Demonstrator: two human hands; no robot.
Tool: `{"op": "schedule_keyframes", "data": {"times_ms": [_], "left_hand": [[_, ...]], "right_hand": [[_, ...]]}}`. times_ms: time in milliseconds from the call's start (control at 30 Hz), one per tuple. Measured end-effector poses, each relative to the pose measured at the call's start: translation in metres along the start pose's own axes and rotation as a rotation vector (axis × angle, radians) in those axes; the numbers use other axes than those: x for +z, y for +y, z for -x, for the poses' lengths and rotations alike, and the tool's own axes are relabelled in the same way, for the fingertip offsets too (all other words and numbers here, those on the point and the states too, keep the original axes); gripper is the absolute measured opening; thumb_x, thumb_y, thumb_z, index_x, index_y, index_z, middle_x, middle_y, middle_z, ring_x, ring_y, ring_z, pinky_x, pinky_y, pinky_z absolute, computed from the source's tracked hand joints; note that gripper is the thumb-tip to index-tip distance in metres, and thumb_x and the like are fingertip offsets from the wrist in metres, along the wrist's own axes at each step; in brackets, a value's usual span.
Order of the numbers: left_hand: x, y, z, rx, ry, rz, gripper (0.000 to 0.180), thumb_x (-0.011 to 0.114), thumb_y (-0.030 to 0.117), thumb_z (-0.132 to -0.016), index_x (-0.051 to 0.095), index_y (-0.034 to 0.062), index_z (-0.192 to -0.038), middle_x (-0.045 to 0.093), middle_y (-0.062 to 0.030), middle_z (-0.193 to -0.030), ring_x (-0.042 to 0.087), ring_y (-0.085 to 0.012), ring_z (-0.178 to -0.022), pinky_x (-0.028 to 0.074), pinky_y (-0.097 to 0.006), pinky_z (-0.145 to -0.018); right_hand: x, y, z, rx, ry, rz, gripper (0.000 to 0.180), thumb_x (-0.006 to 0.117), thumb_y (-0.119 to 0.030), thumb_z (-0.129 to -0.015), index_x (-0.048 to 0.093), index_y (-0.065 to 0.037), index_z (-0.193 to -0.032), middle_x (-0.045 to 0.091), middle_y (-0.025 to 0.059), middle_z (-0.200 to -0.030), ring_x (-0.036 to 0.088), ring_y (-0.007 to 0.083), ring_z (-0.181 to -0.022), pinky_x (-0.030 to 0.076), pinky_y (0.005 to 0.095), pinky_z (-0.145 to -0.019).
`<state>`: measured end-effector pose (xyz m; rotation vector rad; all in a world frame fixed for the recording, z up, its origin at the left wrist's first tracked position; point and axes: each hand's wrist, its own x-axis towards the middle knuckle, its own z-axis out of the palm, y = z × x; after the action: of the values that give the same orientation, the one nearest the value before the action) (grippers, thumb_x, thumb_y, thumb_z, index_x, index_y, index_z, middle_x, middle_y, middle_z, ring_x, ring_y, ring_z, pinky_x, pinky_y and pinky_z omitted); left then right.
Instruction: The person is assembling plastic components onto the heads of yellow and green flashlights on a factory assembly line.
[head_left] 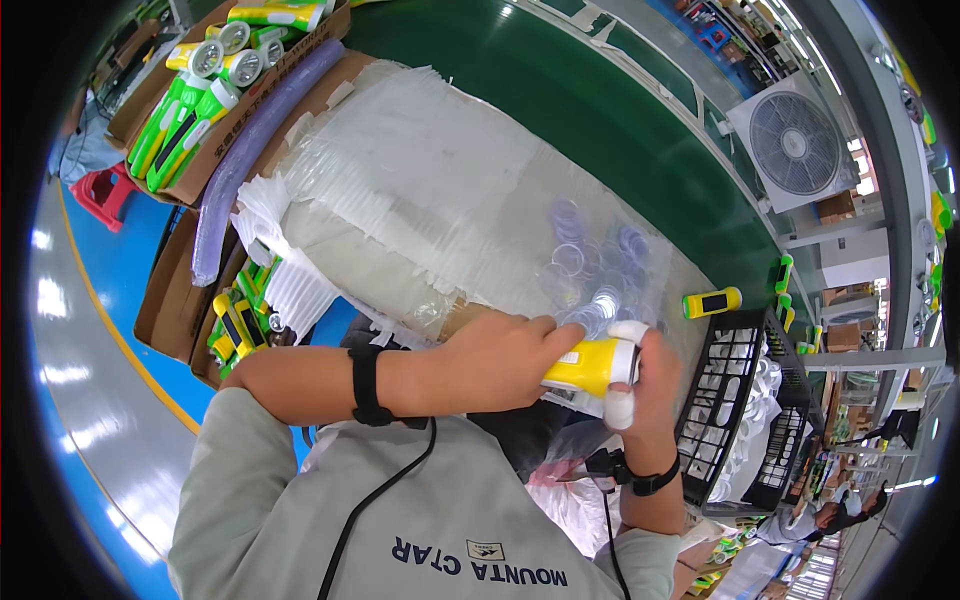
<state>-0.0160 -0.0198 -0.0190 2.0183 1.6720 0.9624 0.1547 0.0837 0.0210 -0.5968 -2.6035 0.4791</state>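
Taped white fingers [622,405] of the right hand [648,385] close over the front end of a yellow plastic torch [590,367], while the left hand [500,360] wraps its body from nine o'clock. The torch sits clamped between both hands above a clear plastic bag of transparent round lenses [590,270]. At three o'clock stands a black plastic crate [735,420]; at one o'clock another yellow torch [712,302] lies on the green conveyor belt [600,110]. Pressed off-centre, the front piece could likely seat crooked or slip into the bag.
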Motion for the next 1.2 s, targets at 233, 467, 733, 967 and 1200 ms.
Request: {"op": "schedule_keyframes", "data": {"times_ms": [233,467,733,967,1200], "left_hand": [[-0.006,-0.001,-0.009,-0.1,-0.95,1.145,0.029,0.068,0.015,-0.076,0.054,0.0047,-0.099,0.059,-0.0053,-0.076,0.058,-0.0164,-0.068,0.047,-0.031,-0.063],[-0.014,0.031,0.006,-0.232,-0.307,0.332,0.04,0.065,0.016,-0.074,0.05,0.0031,-0.109,0.059,-0.0124,-0.08,0.06,-0.0261,-0.068,0.048,-0.038,-0.063],[-0.045,-0.027,-0.012,-0.222,0.198,-0.737,0.054,0.07,0.019,-0.066,0.049,0.0061,-0.114,0.052,-0.0101,-0.087,0.054,-0.0261,-0.078,0.044,-0.037,-0.068],[-0.07,-0.138,-0.055,-0.468,0.209,-0.956,0.05,0.067,0.024,-0.073,0.048,0.0071,-0.117,0.056,-0.0114,-0.093,0.059,-0.0288,-0.084,0.047,-0.04,-0.071],[-0.102,-0.23,-0.148,-0.894,0.299,-0.5,0.053,0.062,0.038,-0.081,0.046,0.0068,-0.121,0.062,-0.0157,-0.106,0.063,-0.0319,-0.095,0.05,-0.043,-0.079]], "right_hand": [[0.001,-0.027,-0.011,-0.21,0.128,-1.172,0.036,0.067,-0.033,-0.082,0.062,0.0,-0.094,0.064,0.0143,-0.089,0.063,0.0287,-0.082,0.05,0.0387,-0.073],[0.017,-0.02,0.005,-0.011,0.284,-1.136,0.033,0.065,-0.029,-0.084,0.058,0.001,-0.096,0.064,0.014,-0.087,0.062,0.0228,-0.077,0.05,0.032,-0.069],[0.072,0.058,0.039,0.116,0.641,-0.932,0.077,0.065,-0.035,-0.079,0.028,-0.004,-0.137,0.046,0.0135,-0.124,0.051,0.0266,-0.11,0.043,0.0396,-0.09],[0.087,0.095,0.114,0.402,0.642,-0.877,0.061,0.062,-0.029,-0.081,0.037,-0.001,-0.129,0.047,0.0119,-0.119,0.052,0.024,-0.104,0.044,0.0337,-0.086],[0.091,0.093,0.108,0.386,0.584,-0.6,0.025,0.056,-0.012,-0.085,0.052,0.0,-0.107,0.051,0.0092,-0.101,0.056,0.0192,-0.09,0.047,0.0291,-0.076]]}}
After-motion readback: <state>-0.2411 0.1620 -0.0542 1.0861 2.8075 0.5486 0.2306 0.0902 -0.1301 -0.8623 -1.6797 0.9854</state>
